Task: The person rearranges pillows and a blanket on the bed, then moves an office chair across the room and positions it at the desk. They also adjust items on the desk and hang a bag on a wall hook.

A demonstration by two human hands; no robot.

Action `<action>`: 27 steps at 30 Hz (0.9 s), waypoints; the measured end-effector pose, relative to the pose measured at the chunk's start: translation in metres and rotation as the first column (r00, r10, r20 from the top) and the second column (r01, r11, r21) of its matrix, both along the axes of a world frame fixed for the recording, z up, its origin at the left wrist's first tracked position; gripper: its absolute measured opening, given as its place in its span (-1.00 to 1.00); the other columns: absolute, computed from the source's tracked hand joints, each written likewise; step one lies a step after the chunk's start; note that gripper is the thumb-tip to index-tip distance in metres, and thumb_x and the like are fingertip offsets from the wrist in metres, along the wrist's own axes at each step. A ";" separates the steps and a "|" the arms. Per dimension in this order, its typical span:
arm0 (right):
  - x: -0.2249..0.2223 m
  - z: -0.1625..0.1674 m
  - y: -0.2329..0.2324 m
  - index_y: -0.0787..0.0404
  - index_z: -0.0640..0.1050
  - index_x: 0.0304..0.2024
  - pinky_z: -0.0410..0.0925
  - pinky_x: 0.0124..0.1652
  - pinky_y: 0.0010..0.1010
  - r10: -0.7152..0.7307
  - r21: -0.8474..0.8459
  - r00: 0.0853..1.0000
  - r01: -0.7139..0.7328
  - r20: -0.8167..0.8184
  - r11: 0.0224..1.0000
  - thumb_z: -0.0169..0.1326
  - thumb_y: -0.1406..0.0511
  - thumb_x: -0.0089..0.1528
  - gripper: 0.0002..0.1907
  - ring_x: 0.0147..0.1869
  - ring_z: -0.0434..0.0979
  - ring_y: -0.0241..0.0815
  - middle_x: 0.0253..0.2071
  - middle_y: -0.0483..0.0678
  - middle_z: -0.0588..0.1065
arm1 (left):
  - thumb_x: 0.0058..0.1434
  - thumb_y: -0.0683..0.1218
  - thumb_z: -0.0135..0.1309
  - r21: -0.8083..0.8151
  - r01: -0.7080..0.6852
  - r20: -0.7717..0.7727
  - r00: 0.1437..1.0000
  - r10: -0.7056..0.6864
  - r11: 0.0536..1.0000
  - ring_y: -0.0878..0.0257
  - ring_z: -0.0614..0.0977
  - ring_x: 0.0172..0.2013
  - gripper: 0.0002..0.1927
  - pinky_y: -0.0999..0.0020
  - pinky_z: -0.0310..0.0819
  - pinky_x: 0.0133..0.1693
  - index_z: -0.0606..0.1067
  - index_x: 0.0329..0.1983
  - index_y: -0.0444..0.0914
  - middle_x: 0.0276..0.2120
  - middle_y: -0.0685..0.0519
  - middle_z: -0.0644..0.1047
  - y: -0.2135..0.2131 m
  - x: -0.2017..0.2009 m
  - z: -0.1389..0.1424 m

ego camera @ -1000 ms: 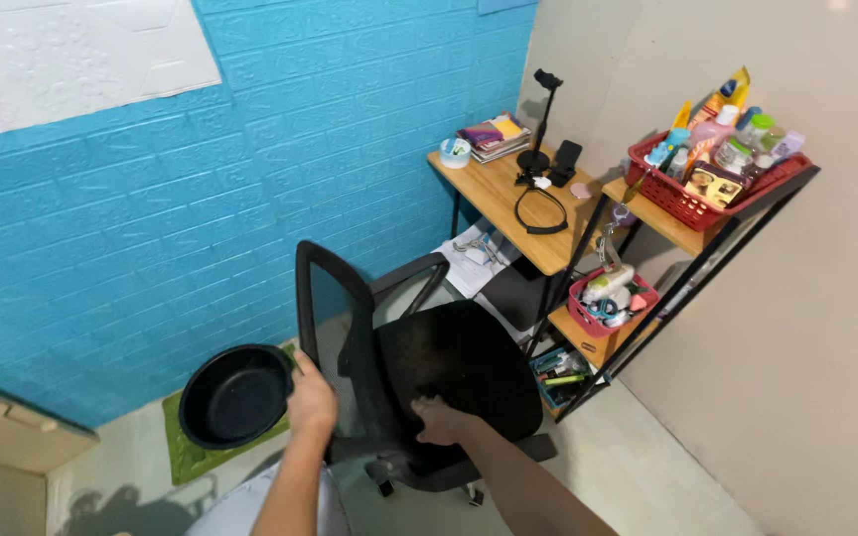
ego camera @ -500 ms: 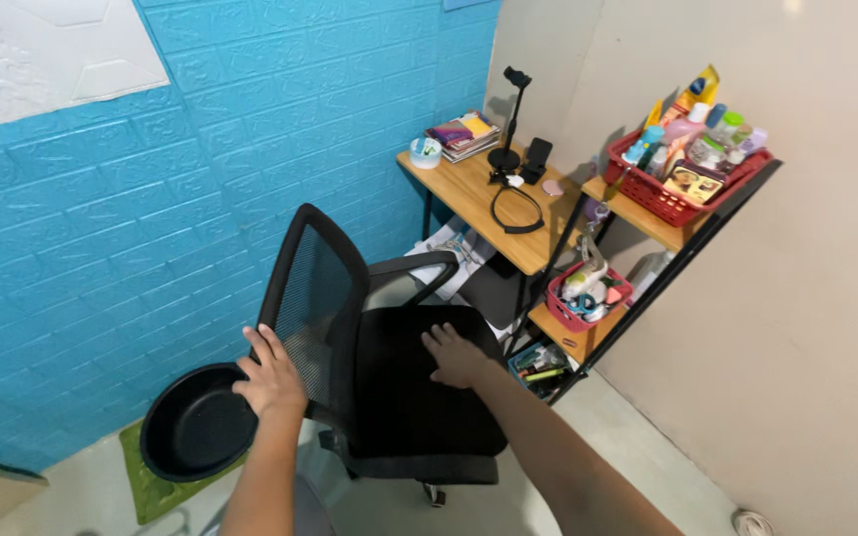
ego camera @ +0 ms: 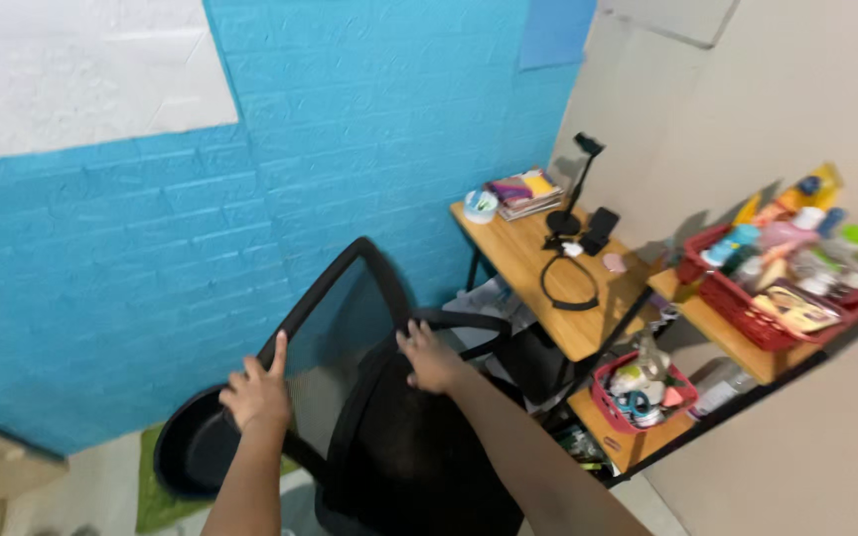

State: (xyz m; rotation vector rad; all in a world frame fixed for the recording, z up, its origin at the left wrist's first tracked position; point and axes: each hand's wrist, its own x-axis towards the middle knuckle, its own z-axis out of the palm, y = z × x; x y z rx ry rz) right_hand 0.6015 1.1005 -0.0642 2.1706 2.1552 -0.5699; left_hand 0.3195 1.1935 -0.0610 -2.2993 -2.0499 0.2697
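Note:
A black mesh office chair stands in front of me, its backrest toward the blue brick wall. My left hand rests on the left edge of the backrest frame, index finger stretched up along it. My right hand lies flat on the chair's armrest, fingers spread. Neither hand closes around anything.
A black round basin sits on a green mat at the wall, left of the chair. To the right stands a wooden desk with books, a phone stand and a black cable loop, and wooden shelves with red baskets of small items.
The view has shifted closer and higher over the chair. My right hand moved from the seat up to the armrest. My left hand stays on the backrest edge.

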 end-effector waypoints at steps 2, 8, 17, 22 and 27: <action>-0.001 0.004 0.023 0.04 -0.13 0.56 0.06 0.43 -0.01 -0.008 0.032 1.000 0.007 0.011 0.999 0.20 0.21 0.28 -0.01 0.68 -0.40 0.17 0.62 0.09 -0.36 | 0.40 -0.12 -0.03 0.004 0.011 -0.011 1.000 -0.010 1.000 -0.13 0.39 0.20 0.05 -0.21 0.33 0.07 -0.48 0.58 0.38 0.41 -0.11 0.15 0.015 0.001 -0.012; -0.019 0.011 0.103 -0.04 -0.17 0.56 0.09 0.39 0.07 0.019 0.126 1.000 -0.022 0.025 0.992 0.22 0.20 0.28 0.03 0.66 -0.37 0.22 0.61 0.10 -0.37 | 0.39 -0.12 -0.07 0.036 0.093 0.029 0.995 -0.094 0.995 -0.13 0.37 0.22 0.02 -0.31 0.32 0.08 -0.45 0.51 0.49 0.37 -0.12 0.17 0.081 0.028 -0.020; -0.040 -0.018 0.212 -0.21 -0.22 0.57 0.14 0.40 -0.02 -0.087 0.123 0.985 0.105 -0.146 0.987 0.29 0.20 0.19 0.15 0.63 -0.17 0.28 0.60 0.15 -0.32 | 0.40 -0.14 -0.13 0.123 0.304 0.062 0.948 -0.313 0.945 -0.11 0.39 0.21 -0.05 -0.31 0.33 0.08 -0.33 0.51 0.56 0.33 -0.09 0.24 0.204 0.070 -0.027; -0.019 -0.068 0.244 -0.15 -0.20 0.56 0.14 0.38 -0.02 -0.111 0.172 0.975 0.145 -0.193 0.974 0.28 0.20 0.18 0.14 0.61 -0.13 0.31 0.60 0.19 -0.28 | 0.35 -0.12 -0.10 0.222 0.390 0.030 0.913 -0.406 0.894 -0.10 0.40 0.19 -0.07 -0.35 0.29 0.07 -0.26 0.50 0.56 0.27 -0.09 0.28 0.252 0.092 -0.042; 0.044 -0.150 0.206 -0.07 -0.07 0.55 0.11 0.39 0.00 -0.155 0.266 0.947 0.232 -0.281 0.936 0.30 0.22 0.15 0.09 0.59 -0.08 0.34 0.57 0.25 -0.13 | 0.40 -0.14 -0.07 0.294 0.412 0.092 0.886 -0.455 0.862 -0.15 0.42 0.19 -0.11 -0.35 0.28 0.11 -0.11 0.60 0.49 0.31 -0.12 0.30 0.262 0.097 -0.049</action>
